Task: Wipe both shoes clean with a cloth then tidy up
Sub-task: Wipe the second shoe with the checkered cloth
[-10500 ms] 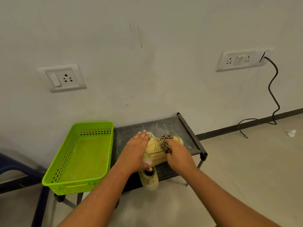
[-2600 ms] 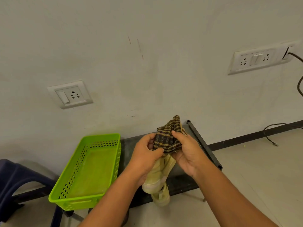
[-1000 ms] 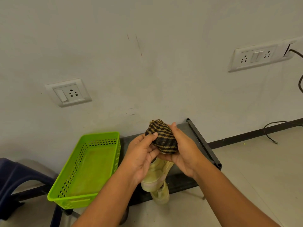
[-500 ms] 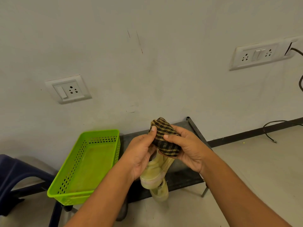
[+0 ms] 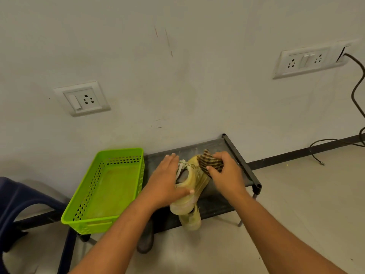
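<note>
A pale yellow shoe (image 5: pixel 192 179) lies on the dark low rack (image 5: pixel 240 155), its white laces at the far end. My left hand (image 5: pixel 166 181) holds it from the left side, thumb across its heel part. My right hand (image 5: pixel 225 175) grips a bunched brown-and-yellow checked cloth (image 5: pixel 209 162) and presses it on the shoe's toe end. A second yellow shoe (image 5: pixel 190 219) pokes out below the first at the rack's front edge.
A bright green perforated basket (image 5: pixel 102 191) with nothing in it stands on the rack's left end. A dark blue chair (image 5: pixel 17 202) is at the far left. Two wall sockets and a black cable (image 5: pixel 357 91) hang at the right. Bare floor lies in front.
Both hands have come down from chest height. My left hand let go of the cloth and took hold of the shoe; my right hand brought the bunched cloth onto it.
</note>
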